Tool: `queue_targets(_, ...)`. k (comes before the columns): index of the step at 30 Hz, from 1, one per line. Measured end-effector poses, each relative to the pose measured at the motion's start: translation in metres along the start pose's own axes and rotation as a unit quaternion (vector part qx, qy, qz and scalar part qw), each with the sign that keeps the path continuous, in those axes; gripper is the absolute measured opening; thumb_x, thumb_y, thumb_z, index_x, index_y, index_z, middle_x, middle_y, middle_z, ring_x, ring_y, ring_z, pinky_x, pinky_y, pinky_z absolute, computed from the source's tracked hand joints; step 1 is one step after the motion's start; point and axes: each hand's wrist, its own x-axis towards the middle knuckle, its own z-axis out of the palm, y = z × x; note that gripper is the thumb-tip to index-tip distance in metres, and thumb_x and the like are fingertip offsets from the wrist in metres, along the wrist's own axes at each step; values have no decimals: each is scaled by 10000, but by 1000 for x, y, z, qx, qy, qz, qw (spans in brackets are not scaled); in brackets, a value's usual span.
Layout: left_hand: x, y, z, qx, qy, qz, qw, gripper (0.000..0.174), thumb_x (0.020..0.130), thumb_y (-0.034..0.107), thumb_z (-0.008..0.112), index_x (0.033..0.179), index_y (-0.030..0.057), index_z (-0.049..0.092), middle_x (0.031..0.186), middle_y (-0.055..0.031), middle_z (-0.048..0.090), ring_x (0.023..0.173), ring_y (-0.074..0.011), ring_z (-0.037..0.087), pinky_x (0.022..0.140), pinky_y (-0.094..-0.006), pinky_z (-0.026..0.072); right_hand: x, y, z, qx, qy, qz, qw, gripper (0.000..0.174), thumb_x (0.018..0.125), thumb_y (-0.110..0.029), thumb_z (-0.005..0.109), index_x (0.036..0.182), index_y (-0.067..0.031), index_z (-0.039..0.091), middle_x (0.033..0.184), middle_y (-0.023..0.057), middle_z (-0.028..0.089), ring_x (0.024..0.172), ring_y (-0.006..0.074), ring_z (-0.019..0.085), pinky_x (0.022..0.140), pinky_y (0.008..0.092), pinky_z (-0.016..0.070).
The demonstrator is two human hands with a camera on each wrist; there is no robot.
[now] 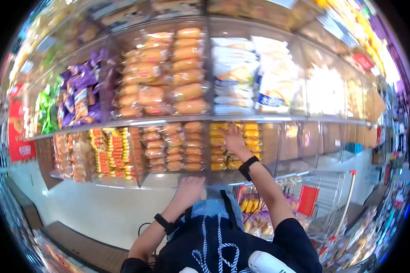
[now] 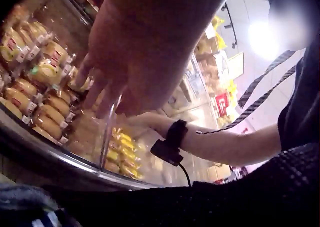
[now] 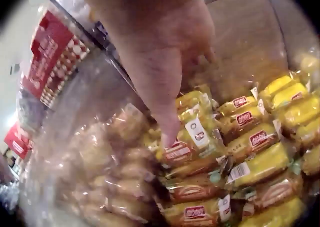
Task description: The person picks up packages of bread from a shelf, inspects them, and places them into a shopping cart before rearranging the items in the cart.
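Note:
My right hand (image 1: 234,140) reaches into a lower-shelf bin of yellow-wrapped cakes (image 1: 252,136), its fingers spread. In the right wrist view its thumb rests at a cake pack (image 3: 180,152) with a white label; the fingertips behind are partly hidden. Rows of similar yellow packs (image 3: 260,137) lie stacked beside it. Close to the shelf's front edge, my left hand (image 1: 191,187) holds nothing visible. The left wrist view shows its fingers (image 2: 100,89) loosely extended in front of the bread bins, with packaged buns (image 2: 50,117) beyond.
Clear dividers (image 2: 106,142) separate the bins. Brown packaged rolls (image 1: 193,145) fill the bins to the left. Above runs an upper shelf with bagged bread (image 1: 189,73), white packs (image 1: 234,68) and purple packs (image 1: 82,93). A shopping cart (image 1: 346,204) with packaged goods stands at my right.

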Motion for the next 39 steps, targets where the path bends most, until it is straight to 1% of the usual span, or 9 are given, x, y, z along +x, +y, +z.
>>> queue_targets(4,-25,-9,-5,12,36,-39,999,368,745,101,473,1109,63,514,975,-96,576,958,-248,524,844,-372,361,20,-20,15,-106,-73,5,992,878,585,-395,732,1325,-193,305,1319,235,266,1197,400,285,974,491,270)
queue_targets(9,-32,-21,-1,-48,56,-52,996,363,731,101,473,1087,58,535,971,-102,571,963,-248,519,851,-374,356,44,-12,36,-93,-166,44,981,1006,545,-460,734,1344,-90,248,1283,236,318,1167,397,317,928,426,335)
queue_targets(15,-25,-36,3,-47,80,-46,995,374,713,87,482,1083,54,531,936,-106,568,938,-254,522,838,-372,363,36,-15,64,-193,-87,16,977,1034,524,-375,773,1348,-95,214,1259,239,328,1148,396,348,921,453,353)
queue_targets(21,-7,-38,-15,-76,97,-24,992,350,747,109,500,1092,55,519,946,-106,571,923,-259,528,818,-364,385,21,-18,6,56,-154,123,979,983,592,-271,711,1356,-52,134,1263,270,293,1140,432,315,945,438,344)
queue_targets(24,9,-31,-28,-184,89,-31,978,330,795,162,513,1101,38,507,957,-119,570,927,-285,526,814,-380,401,-3,-20,-27,206,-29,173,963,1074,526,-179,735,1368,-86,75,1255,270,298,1145,420,329,960,416,334)
queue_targets(30,50,8,-71,-360,125,72,922,492,792,269,590,1199,35,442,1112,-168,499,1036,-307,483,884,-371,387,-70,-47,-135,648,58,259,714,879,645,-43,649,1348,-77,124,1048,90,488,933,183,502,803,280,429)
queue_targets(31,58,18,-78,-372,87,77,921,678,749,282,648,1299,54,325,1263,-172,363,1163,-282,384,959,-335,320,-77,-55,-154,689,68,256,674,847,657,-10,637,1342,-76,142,1026,65,500,906,151,507,786,265,432)
queue_targets(34,78,47,-101,-412,141,189,880,817,702,303,686,1346,77,236,1338,-176,253,1239,-303,271,1005,-358,255,-95,-70,-176,741,87,178,641,780,670,30,617,1316,-91,195,1050,49,493,901,111,503,770,252,436)
queue_targets(39,67,84,-145,-404,95,247,876,849,670,333,701,1358,134,246,1360,-208,225,1253,-382,214,1015,-421,224,-110,-107,-200,804,109,162,561,690,691,50,589,1288,-73,265,1108,50,495,1024,137,487,850,273,413)
